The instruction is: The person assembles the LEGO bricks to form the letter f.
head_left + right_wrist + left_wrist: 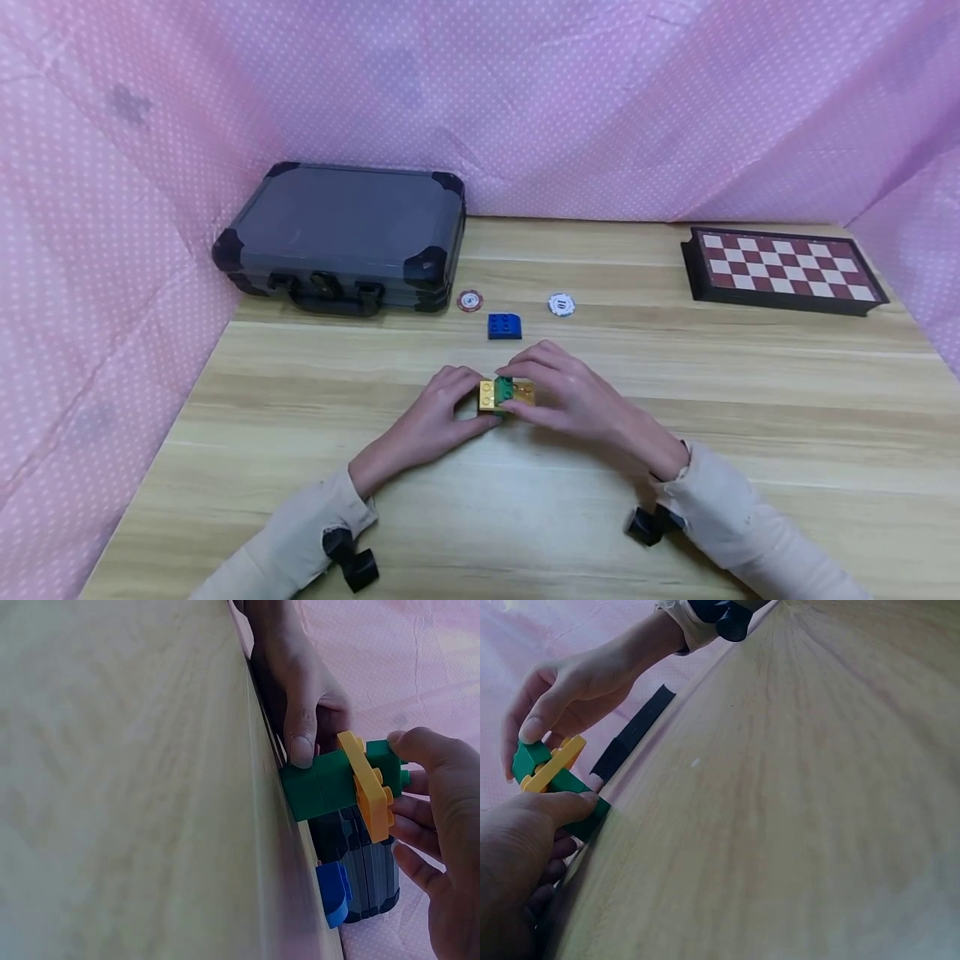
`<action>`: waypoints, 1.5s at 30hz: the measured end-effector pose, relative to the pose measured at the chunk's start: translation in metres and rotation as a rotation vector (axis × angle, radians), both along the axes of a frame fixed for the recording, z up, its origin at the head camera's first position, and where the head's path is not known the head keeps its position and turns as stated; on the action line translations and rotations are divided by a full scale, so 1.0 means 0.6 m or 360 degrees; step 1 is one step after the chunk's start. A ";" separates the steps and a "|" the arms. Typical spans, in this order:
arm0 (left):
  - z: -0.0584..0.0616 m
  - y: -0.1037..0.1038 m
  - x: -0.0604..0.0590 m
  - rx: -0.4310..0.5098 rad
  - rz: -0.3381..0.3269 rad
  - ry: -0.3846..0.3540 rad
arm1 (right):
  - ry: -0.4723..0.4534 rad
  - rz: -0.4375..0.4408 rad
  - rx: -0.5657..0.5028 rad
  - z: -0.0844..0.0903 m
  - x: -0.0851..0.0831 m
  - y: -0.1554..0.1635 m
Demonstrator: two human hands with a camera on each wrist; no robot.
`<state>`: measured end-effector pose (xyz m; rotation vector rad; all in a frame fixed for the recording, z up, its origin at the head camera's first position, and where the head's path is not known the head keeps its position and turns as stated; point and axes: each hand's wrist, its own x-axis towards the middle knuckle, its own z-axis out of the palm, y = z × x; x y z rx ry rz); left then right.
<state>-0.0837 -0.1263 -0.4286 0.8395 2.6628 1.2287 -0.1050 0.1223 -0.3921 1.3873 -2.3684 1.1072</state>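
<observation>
A small stack of plastic studded building bricks stands on the wooden tabletop (300, 400), just toward 6 o'clock of centre. A green block (319, 784) forms the base, touching the wood. A flat yellow plate (367, 787) lies across it, overhanging toward 3 and 9 o'clock. A smaller green brick (503, 387) sits on the plate's middle, studs up.

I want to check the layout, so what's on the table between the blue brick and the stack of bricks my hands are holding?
Nothing: in the head view, bare wooden table separates the blue brick from the green and yellow stack gripped by the left hand and right hand.
</observation>
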 end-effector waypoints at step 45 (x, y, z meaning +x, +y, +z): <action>-0.001 0.000 -0.003 -0.0005 -0.0012 0.0010 | -0.0090 0.0068 0.0011 -0.002 -0.008 -0.007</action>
